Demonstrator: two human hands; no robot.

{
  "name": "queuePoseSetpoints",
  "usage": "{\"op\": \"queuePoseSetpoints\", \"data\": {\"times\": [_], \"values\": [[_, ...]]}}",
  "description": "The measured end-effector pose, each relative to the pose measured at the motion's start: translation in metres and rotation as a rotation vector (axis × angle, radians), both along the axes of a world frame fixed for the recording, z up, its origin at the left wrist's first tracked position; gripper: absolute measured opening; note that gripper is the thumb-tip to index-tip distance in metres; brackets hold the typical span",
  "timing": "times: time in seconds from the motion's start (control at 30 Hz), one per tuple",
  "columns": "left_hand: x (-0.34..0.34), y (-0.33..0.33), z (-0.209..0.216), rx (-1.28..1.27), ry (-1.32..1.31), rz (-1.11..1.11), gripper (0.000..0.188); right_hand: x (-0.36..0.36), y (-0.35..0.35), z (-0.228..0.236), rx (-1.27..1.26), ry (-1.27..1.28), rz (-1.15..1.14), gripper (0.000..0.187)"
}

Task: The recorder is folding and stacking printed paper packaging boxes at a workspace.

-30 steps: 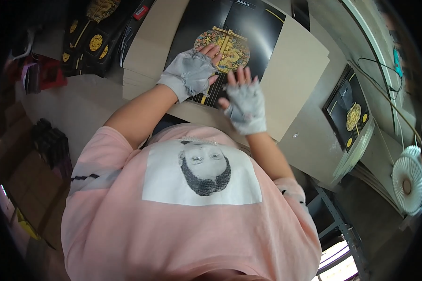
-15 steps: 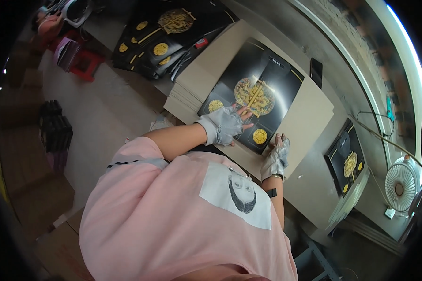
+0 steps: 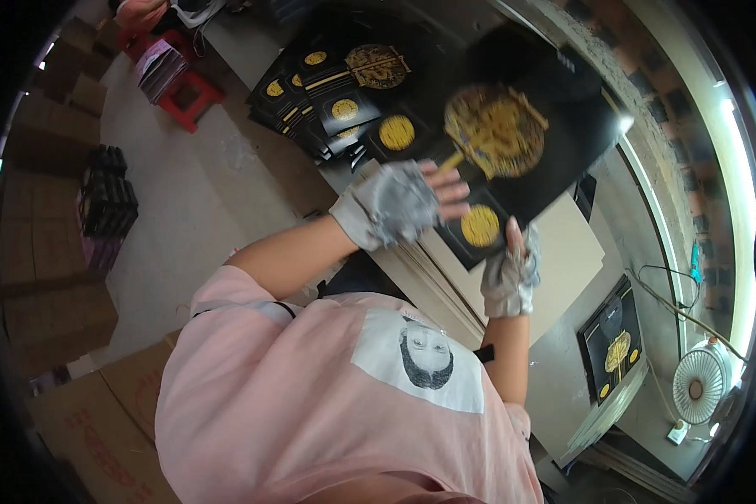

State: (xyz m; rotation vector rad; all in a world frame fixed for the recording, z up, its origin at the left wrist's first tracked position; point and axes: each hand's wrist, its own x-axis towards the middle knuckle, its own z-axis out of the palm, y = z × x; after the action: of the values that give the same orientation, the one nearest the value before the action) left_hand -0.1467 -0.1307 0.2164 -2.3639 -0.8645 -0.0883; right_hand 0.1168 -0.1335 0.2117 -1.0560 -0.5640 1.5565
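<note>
A large black printed sheet (image 3: 554,126) with a round gold emblem is raised above the stack of beige boards (image 3: 554,256), its far part smeared by motion. At its lower corner my right hand (image 3: 512,273), in a grey fingerless glove, grips the edge with the thumb on the printed face and the other fingers mostly hidden behind. My left hand (image 3: 399,202), gloved alike, lies at the sheet's left edge with the fingers stretched out over its face. Whether the left palm touches the sheet, I cannot tell.
Several more black and gold sheets (image 3: 336,109) are spread at the far left of the table. On the right sits another stack with a black and gold sheet (image 3: 611,344) on top, near a white fan (image 3: 701,386). A red stool (image 3: 189,92) and cardboard boxes (image 3: 59,252) stand on the floor.
The black sheet was lying on the beige boards under my hands; now it is lifted and tilted. My right hand has closed on its lower edge, and both hands have risen.
</note>
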Motion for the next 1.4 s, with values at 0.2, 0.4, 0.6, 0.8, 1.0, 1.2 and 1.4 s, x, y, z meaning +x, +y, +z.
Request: {"op": "queuePoseSetpoints", "data": {"times": [0.2,0.4,0.6,0.8,1.0,1.2,1.4], "values": [[-0.096,0.058,0.008,-0.27,-0.234,0.467,0.057,-0.034,0.036,-0.052,0.285,-0.627,0.212,0.069],[-0.183,0.086,-0.02,-0.742,0.027,0.783,0.07,0.075,0.008,-0.12,0.143,-1.708,0.027,0.07],[-0.171,0.091,-0.024,-0.587,0.021,0.758,0.059,0.142,-0.032,-0.125,-0.492,-1.994,0.052,0.076],[-0.041,0.071,-0.053,-0.607,-0.155,0.561,0.063,0.14,-0.032,-0.115,-0.528,-1.976,0.08,0.076],[-0.008,0.078,-0.107,-0.718,-0.516,0.873,0.08,0.15,-0.034,-0.107,-0.491,-2.003,0.142,0.075],[-0.011,0.055,-0.098,-0.66,-0.663,0.736,0.082,0.157,-0.034,-0.103,-0.479,-2.013,0.159,0.075],[-0.02,0.059,-0.088,-0.648,-0.691,0.751,0.068,0.157,-0.036,-0.103,-0.459,-1.991,0.125,0.076]]}}
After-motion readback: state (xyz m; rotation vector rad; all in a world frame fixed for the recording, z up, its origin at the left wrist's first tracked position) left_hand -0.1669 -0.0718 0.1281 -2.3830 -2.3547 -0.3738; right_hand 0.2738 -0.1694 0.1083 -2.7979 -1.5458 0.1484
